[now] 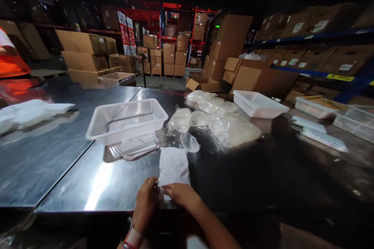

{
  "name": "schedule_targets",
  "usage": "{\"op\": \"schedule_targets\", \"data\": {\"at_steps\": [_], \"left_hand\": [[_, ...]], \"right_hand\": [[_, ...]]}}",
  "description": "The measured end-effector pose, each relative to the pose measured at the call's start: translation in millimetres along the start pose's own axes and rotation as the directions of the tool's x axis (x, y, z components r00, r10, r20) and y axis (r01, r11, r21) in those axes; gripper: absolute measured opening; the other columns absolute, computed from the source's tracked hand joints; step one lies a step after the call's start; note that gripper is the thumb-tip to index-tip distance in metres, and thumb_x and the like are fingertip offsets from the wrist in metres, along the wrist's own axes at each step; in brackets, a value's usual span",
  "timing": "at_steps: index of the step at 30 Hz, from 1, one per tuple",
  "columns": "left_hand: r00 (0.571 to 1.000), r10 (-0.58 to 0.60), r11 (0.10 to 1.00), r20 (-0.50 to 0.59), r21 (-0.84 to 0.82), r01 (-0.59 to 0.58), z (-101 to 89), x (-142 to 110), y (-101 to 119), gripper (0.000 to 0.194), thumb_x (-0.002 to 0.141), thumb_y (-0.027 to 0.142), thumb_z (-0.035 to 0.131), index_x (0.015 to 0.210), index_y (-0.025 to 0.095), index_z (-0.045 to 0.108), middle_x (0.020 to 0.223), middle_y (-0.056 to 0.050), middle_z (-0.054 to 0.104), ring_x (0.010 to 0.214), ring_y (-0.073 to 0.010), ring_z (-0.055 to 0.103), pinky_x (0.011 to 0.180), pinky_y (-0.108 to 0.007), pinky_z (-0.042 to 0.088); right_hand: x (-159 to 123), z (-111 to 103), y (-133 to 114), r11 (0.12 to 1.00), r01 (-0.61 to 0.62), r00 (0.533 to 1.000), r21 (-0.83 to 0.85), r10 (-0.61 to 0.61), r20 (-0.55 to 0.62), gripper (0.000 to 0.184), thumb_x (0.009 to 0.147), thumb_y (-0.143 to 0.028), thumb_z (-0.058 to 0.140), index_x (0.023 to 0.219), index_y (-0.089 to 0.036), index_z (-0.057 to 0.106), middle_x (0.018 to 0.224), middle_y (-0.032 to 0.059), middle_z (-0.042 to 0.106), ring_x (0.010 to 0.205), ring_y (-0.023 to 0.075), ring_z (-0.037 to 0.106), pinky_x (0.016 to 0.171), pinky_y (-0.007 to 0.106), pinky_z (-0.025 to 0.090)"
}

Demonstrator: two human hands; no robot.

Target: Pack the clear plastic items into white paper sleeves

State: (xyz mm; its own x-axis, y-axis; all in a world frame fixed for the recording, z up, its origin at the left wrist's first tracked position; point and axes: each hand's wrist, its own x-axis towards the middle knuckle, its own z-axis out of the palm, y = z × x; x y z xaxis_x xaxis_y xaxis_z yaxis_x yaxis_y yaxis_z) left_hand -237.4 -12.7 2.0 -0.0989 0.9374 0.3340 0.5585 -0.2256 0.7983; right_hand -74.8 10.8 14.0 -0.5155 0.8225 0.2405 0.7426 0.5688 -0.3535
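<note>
A flat white bag (174, 165) lies on the metal table, its near end at my fingers. My left hand (147, 198) is closed on the bag's near left corner, fingertips pinched together. From the right, my right hand (181, 194) grips the same near edge, thumb and fingers pressed on it. Just beyond the bag sits a clear plastic cup-like piece (190, 142) in thin film. Behind that, several pale rounded pieces in clear plastic bags (233, 128) are heaped.
A white perforated basket (128, 132) stands left of the heap. At the right are a white tray (258, 106), white packets (324, 138) and more bins (318, 108). White packages (27, 113) lie at far left, near a person in orange (13, 66). Cardboard boxes (84, 56) are stacked behind.
</note>
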Motion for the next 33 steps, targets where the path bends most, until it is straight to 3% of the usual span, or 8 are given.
{"op": "schedule_targets", "data": {"at_steps": [3,5,8,12,15,20,26,33], "left_hand": [[0.972,-0.224,0.962,0.076,-0.14,0.233,-6.2,6,3,0.023,0.07,0.044,0.058,0.067,0.022,0.061,0.055,0.0,0.06,0.054,-0.0191,0.056,0.056,-0.031,0.044],[0.923,-0.353,0.889,0.154,-0.251,0.382,-10.2,9,5,0.033,0.063,0.052,0.065,0.07,0.02,0.062,0.052,0.001,0.058,0.052,-0.0171,0.052,0.052,-0.028,0.04],[0.851,-0.452,0.77,0.266,-0.365,0.523,-15.3,9,9,0.058,0.058,0.062,0.07,0.09,0.014,0.065,0.051,0.003,0.054,0.048,-0.0138,0.045,0.048,-0.026,0.034],[0.788,-0.457,0.587,0.413,-0.525,0.616,-20.6,5,12,0.095,0.053,0.064,0.08,0.125,0.006,0.057,0.049,0.01,0.044,0.048,-0.0102,0.038,0.049,-0.025,0.029],[0.771,-0.435,0.526,0.465,-0.564,0.637,-21.3,3,9,0.108,0.054,0.06,0.082,0.141,0.006,0.047,0.052,0.01,0.045,0.051,-0.0108,0.039,0.052,-0.026,0.029],[0.777,-0.427,0.478,0.462,-0.614,0.628,-18.1,2,3,0.106,0.059,0.049,0.08,0.146,0.002,0.044,0.053,0.007,0.048,0.051,-0.0104,0.036,0.053,-0.027,0.025],[0.729,-0.454,0.424,0.512,-0.596,0.682,-20.8,6,16,0.113,0.053,0.046,0.084,0.149,0.004,0.04,0.051,0.009,0.049,0.049,-0.0095,0.039,0.05,-0.023,0.03],[0.759,-0.504,0.487,0.412,-0.59,0.644,-14.0,-1,26,0.112,0.056,0.044,0.084,0.149,0.003,0.038,0.047,0.011,0.042,0.046,-0.009,0.036,0.047,-0.022,0.03]], "right_hand": [[-13,1,-12,0.978,0.122,0.979,-0.167,-0.146,-0.142,0.011,0.092,-0.021,0.059,0.097,-0.019,0.069,0.083,0.0016,0.073,0.067,0.0176,0.064,0.057,0.028,0.044],[-19,2,-21,0.955,0.195,0.901,-0.223,-0.264,-0.345,0.02,0.096,-0.015,0.048,0.099,-0.019,0.068,0.087,0.0025,0.073,0.073,0.0182,0.065,0.063,0.031,0.043],[-20,5,-34,0.965,0.2,0.809,-0.17,-0.26,-0.527,0.033,0.103,-0.016,0.036,0.093,-0.018,0.068,0.074,0.001,0.069,0.067,0.0167,0.061,0.061,0.033,0.039],[-16,7,-45,0.98,0.155,0.812,-0.121,-0.196,-0.549,0.031,0.103,-0.02,0.043,0.084,-0.02,0.068,0.071,0.0003,0.066,0.066,0.0165,0.057,0.059,0.032,0.037],[-12,8,-46,0.99,0.112,0.823,-0.082,-0.139,-0.551,0.025,0.102,-0.02,0.048,0.087,-0.021,0.068,0.078,0.0009,0.067,0.071,0.017,0.057,0.063,0.031,0.039],[-8,9,-44,0.992,0.1,0.853,-0.077,-0.126,-0.507,0.021,0.096,-0.016,0.056,0.078,-0.022,0.064,0.077,0.0002,0.065,0.073,0.0167,0.056,0.065,0.03,0.039],[-9,17,-45,0.994,0.052,0.846,-0.093,-0.094,-0.525,0.024,0.097,-0.013,0.047,0.078,-0.022,0.059,0.077,0.0011,0.06,0.073,0.019,0.052,0.067,0.033,0.037],[-18,26,-46,0.992,0.119,0.832,-0.035,-0.119,-0.542,0.027,0.096,-0.012,0.034,0.079,-0.021,0.054,0.075,0.0022,0.059,0.071,0.0196,0.051,0.068,0.035,0.038]]}}
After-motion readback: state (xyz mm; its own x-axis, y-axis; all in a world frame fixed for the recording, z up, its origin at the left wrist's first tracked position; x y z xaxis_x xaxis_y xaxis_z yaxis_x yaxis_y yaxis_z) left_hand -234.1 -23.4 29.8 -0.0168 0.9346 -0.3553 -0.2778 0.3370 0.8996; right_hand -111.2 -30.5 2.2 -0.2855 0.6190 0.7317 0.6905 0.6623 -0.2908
